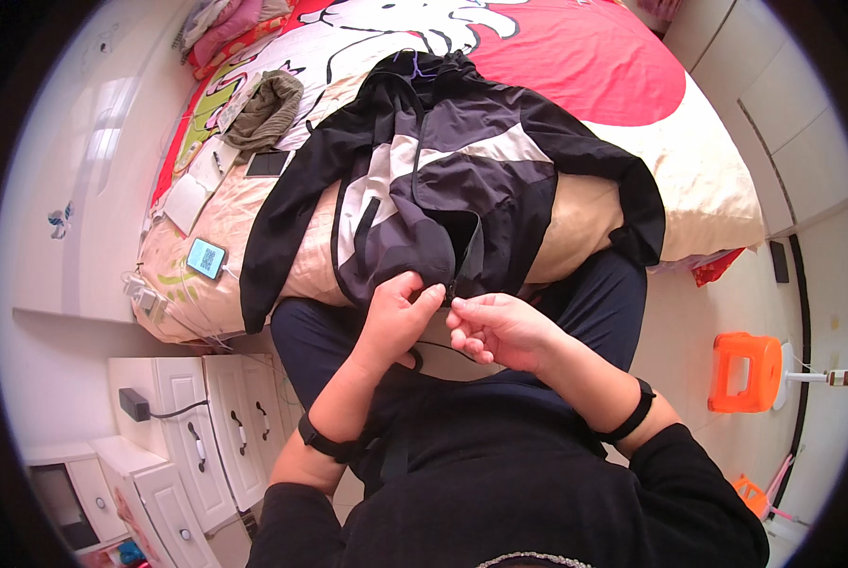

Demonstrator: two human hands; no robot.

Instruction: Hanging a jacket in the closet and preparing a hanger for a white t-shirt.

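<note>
A black, grey and white zip-front jacket (476, 175) lies face up, its collar on the bed and its hem over my knees. The front zip is joined from the chest upward, and the lower front gapes apart. My left hand (397, 317) is closed in a pinch on the hem at the foot of the zip. Just beside it, my right hand (501, 329) pinches the other side of the zip's lower end, fingertips nearly touching the left thumb. Whatever small zip part sits between the fingertips is too small to make out. Something thin and purple (419, 66) shows at the collar.
The bed (708, 189) has a red and cream cover. On its left lie a phone with a lit screen (206, 257), a dark phone (269, 165), an open notebook (192, 194) and brown cloth (270, 109). White cabinets (196, 435) stand at left, an orange stool (741, 372) at right.
</note>
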